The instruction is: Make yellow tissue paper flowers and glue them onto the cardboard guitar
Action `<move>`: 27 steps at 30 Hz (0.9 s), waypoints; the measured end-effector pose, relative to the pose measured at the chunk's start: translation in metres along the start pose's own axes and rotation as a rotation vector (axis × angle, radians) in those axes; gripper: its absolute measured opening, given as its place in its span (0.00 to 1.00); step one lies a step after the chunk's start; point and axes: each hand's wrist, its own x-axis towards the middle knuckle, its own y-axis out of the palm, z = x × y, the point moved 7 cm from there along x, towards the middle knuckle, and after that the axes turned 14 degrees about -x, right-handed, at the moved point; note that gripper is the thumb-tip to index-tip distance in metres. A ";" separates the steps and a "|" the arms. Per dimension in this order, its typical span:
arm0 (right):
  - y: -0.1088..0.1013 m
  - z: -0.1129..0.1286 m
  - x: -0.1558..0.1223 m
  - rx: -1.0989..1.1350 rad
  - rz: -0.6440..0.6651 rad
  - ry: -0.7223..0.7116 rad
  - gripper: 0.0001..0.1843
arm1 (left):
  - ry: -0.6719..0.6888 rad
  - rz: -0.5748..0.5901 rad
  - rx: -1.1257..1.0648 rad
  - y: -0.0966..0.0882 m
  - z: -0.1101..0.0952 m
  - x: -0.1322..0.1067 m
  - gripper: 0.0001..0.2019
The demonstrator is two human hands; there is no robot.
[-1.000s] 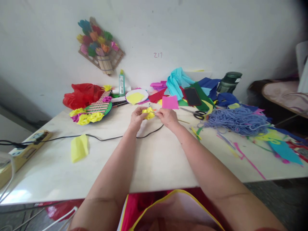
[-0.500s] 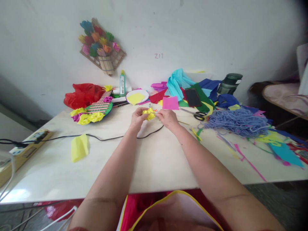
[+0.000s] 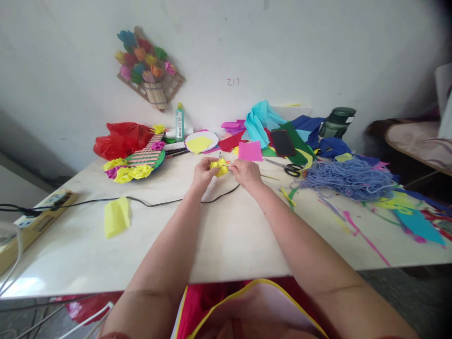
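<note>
Both my arms reach out over the white table (image 3: pixel 226 235). My left hand (image 3: pixel 203 173) is closed on a crumpled yellow paper flower (image 3: pixel 219 166), fingers pinching it from the left. From the right, my right hand (image 3: pixel 247 172) pinches the same flower, together with a thin stick that pokes out beside it. The flower sits just above the tabletop, near the far middle. A black cable (image 3: pixel 165 202) runs under my hands.
A pink paper square (image 3: pixel 249 150), scissors (image 3: pixel 287 167), a dark phone (image 3: pixel 282 141) and a pile of lilac yarn (image 3: pixel 348 177) lie to the right. Left are a yellow paper sheet (image 3: pixel 116 216), a power strip (image 3: pixel 33 219), a decorated craft (image 3: pixel 136 162) and a glue bottle (image 3: pixel 179 122).
My hands have barely shifted; the fingers keep working the yellow flower in the same spot.
</note>
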 end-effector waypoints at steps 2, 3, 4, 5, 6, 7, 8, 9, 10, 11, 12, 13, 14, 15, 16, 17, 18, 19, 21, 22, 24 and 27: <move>0.004 0.000 0.001 0.056 0.021 -0.025 0.12 | -0.019 0.007 -0.004 0.000 0.002 0.000 0.18; 0.006 -0.001 0.002 0.097 0.030 -0.035 0.12 | -0.029 0.011 -0.009 0.000 0.002 0.001 0.18; 0.008 -0.001 0.003 0.142 0.040 -0.041 0.12 | -0.039 0.014 -0.016 0.000 0.003 0.001 0.19; 0.010 -0.002 0.004 0.187 0.047 -0.044 0.12 | -0.047 0.015 -0.024 0.000 0.003 0.001 0.19; 0.011 -0.003 0.004 0.231 0.051 -0.046 0.12 | -0.053 0.013 -0.032 0.000 0.004 0.001 0.19; 0.013 -0.004 0.005 0.269 0.051 -0.047 0.13 | -0.058 0.009 -0.041 0.000 0.004 0.001 0.19; 0.014 -0.005 0.006 0.300 0.048 -0.048 0.13 | -0.062 0.009 -0.047 0.000 0.004 0.001 0.19; 0.015 -0.006 0.007 0.323 0.041 -0.047 0.12 | -0.066 0.008 -0.050 0.000 0.004 0.001 0.19; 0.015 -0.006 0.007 0.335 0.033 -0.043 0.12 | -0.070 0.008 -0.052 0.000 0.005 0.001 0.19; 0.015 -0.007 0.007 0.334 0.022 -0.035 0.11 | -0.073 0.006 -0.053 0.000 0.005 0.001 0.19; 0.014 -0.007 0.007 0.321 0.009 -0.022 0.10 | -0.076 0.003 -0.055 0.000 0.004 0.001 0.19; 0.012 -0.008 0.006 0.296 -0.005 -0.006 0.09 | -0.078 0.000 -0.056 0.000 0.004 0.001 0.19; 0.011 -0.008 0.006 0.264 -0.018 0.013 0.08 | -0.081 -0.004 -0.057 0.001 0.004 0.001 0.19; 0.009 -0.008 0.005 0.227 -0.029 0.028 0.08 | -0.085 -0.009 -0.058 0.001 0.003 0.000 0.18; 0.007 -0.008 0.004 0.189 -0.037 0.040 0.08 | -0.090 -0.013 -0.058 0.001 0.003 0.000 0.18; 0.006 -0.007 0.003 0.153 -0.041 0.042 0.08 | -0.094 -0.019 -0.057 0.001 0.003 0.000 0.18; 0.004 -0.005 0.002 0.121 -0.043 0.037 0.09 | -0.098 -0.025 -0.055 0.001 0.002 -0.001 0.18; 0.003 -0.004 0.001 0.094 -0.044 0.024 0.10 | -0.102 -0.030 -0.053 0.001 0.002 -0.001 0.18; 0.001 0.001 -0.001 0.051 -0.044 -0.016 0.13 | -0.104 -0.037 -0.049 0.001 0.002 -0.001 0.18; 0.000 0.003 -0.002 0.032 -0.045 -0.037 0.15 | -0.104 -0.040 -0.047 0.001 0.002 -0.001 0.18; -0.002 0.007 -0.004 -0.011 -0.037 -0.073 0.18 | -0.103 -0.046 -0.043 0.000 0.002 -0.001 0.18; -0.004 0.011 -0.005 -0.075 -0.014 -0.105 0.19 | -0.093 -0.044 -0.020 0.001 0.002 -0.001 0.17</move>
